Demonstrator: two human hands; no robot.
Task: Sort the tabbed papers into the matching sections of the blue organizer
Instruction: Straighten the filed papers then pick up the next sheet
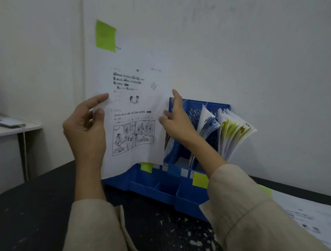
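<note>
The sheet [134,107] held up in front of the organizer carries printed lines of Japanese script above two line drawings, but the characters are too blurred to make out. The green tab [106,36] at its top corner shows no writing. The loose papers [309,215] lying on the table at the right bear print that is likewise unreadable.
</note>
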